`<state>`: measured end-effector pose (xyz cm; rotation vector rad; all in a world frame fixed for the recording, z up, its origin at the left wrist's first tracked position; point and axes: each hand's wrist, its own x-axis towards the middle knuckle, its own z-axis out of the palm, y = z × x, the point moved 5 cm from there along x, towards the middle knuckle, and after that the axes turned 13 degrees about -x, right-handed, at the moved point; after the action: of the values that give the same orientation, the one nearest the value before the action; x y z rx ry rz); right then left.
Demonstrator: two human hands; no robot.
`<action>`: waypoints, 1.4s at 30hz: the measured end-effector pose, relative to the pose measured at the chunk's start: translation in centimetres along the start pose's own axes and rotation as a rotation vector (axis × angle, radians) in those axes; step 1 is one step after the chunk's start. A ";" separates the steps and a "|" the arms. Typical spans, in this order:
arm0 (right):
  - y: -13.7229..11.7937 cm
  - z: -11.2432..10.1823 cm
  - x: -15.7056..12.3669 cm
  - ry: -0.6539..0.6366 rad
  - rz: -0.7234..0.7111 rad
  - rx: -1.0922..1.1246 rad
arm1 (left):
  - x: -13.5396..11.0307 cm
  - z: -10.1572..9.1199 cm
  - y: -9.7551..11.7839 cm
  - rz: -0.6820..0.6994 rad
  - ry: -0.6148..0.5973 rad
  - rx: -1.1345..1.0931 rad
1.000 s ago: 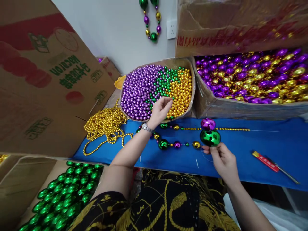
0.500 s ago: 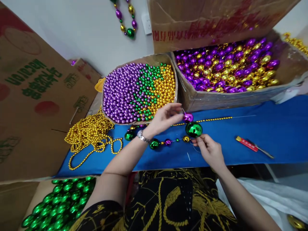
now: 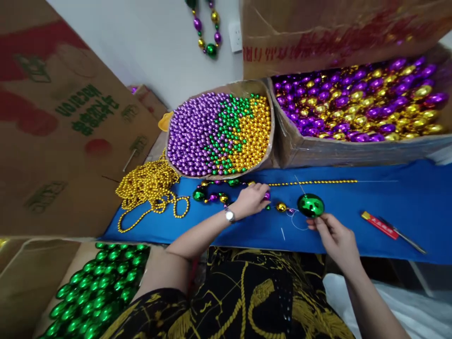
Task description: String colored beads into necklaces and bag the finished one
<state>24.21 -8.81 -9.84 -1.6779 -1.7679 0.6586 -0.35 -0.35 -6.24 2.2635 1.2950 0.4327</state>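
Note:
My right hand [image 3: 334, 233] pinches the big shiny green bead [image 3: 310, 205] from below. A thin pale string [image 3: 300, 184] sticks up from the bead's top, and a loop of it hangs beside the bead. Over the middle of the blue cloth, my left hand [image 3: 249, 201], with a watch on its wrist, has its fingertips closed on a purple bead [image 3: 267, 195]. That hand covers part of a bead strand; a gold bead [image 3: 281, 206] and a small purple bead [image 3: 290, 212] on it show to the right. More of the strand, with a green bead [image 3: 199, 194], lies left.
Behind the blue cloth [image 3: 353, 197] stand a box of small purple, green and gold beads [image 3: 197, 134] and a box of larger purple and gold beads [image 3: 356, 106]. Gold bead strings [image 3: 148, 183] heap left; a red-labelled tool [image 3: 381, 226] lies right. Green beads [image 3: 99, 292] sit lower left.
My left hand has come down from above the green bead to the strand. My right hand has moved right with the green bead; the purple bead above it is gone from there. The view has shifted.

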 end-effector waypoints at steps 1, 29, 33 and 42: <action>0.0 0.1 0.0 0.004 -0.003 0.002 | 0.2 1.1 -0.4 -0.041 -0.090 0.118; -2.3 1.0 0.3 -0.002 0.029 0.173 | 9.9 -8.5 -5.8 -0.133 0.080 0.217; -3.1 1.1 0.3 -0.001 -0.018 0.145 | 9.7 -9.0 -5.6 -0.141 0.122 0.166; -5.8 0.2 0.6 0.050 -0.144 0.009 | 3.1 -8.4 0.1 -0.164 0.290 -1.439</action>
<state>20.02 -8.67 -5.80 -1.5305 -1.8272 0.5544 -2.94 4.45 0.87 0.8896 0.7689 1.1690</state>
